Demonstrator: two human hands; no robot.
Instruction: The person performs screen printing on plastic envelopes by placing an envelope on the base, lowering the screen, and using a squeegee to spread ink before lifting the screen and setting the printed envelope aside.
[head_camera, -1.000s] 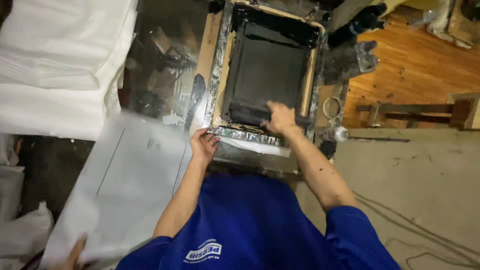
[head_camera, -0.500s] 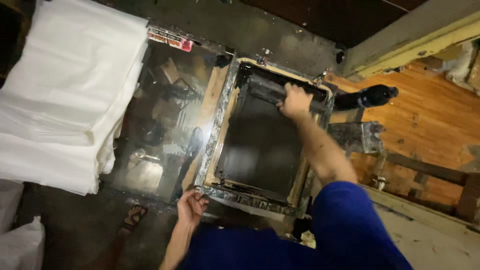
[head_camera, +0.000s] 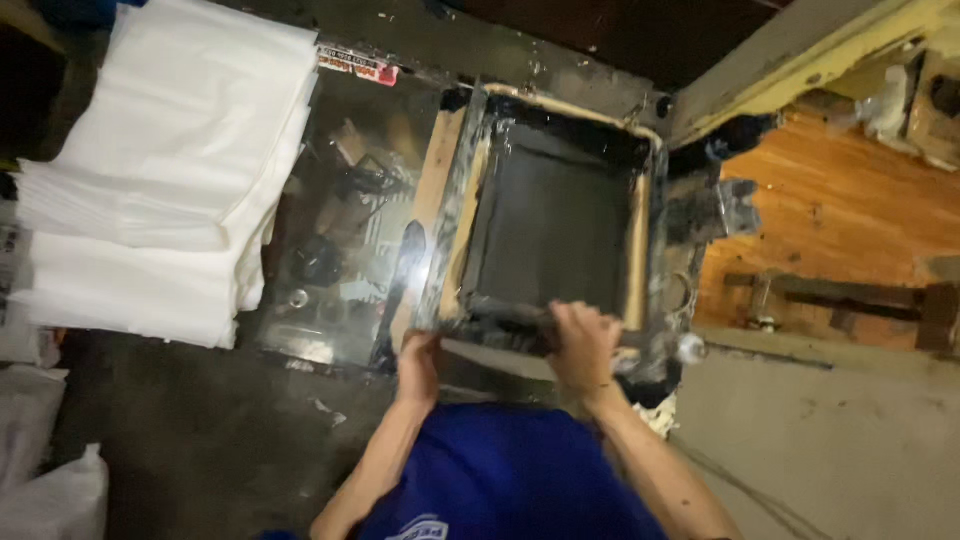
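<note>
Black ink-stained rectangular wooden screen-printing frame (head_camera: 555, 215) lies flat on the dark glass-topped counter (head_camera: 330, 250), centre of view, its dark mesh filling the middle and pale wood showing along the left and right rails. Right hand (head_camera: 582, 345) is curled over a dark squeegee bar (head_camera: 510, 322) lying across the near end of the frame, fingers wrapped tight on it. Left hand (head_camera: 420, 365) sits at the frame's near-left corner, fingers bent against the edge; blur hides whether it grips or only presses. Both bare forearms run up from a blue shirt (head_camera: 500, 475) at the bottom edge.

Left of the frame the counter glass shows dim reflections. Further left, well apart from the frame, a tall stack of white folded fabric sheets (head_camera: 170, 170) rests on the counter's far-left side. A white bag (head_camera: 60, 500) sits at the bottom-left corner. Right of the frame, an orange-brown wooden plank floor (head_camera: 840, 220) shows, with a grey concrete slab (head_camera: 820, 440) below it.
</note>
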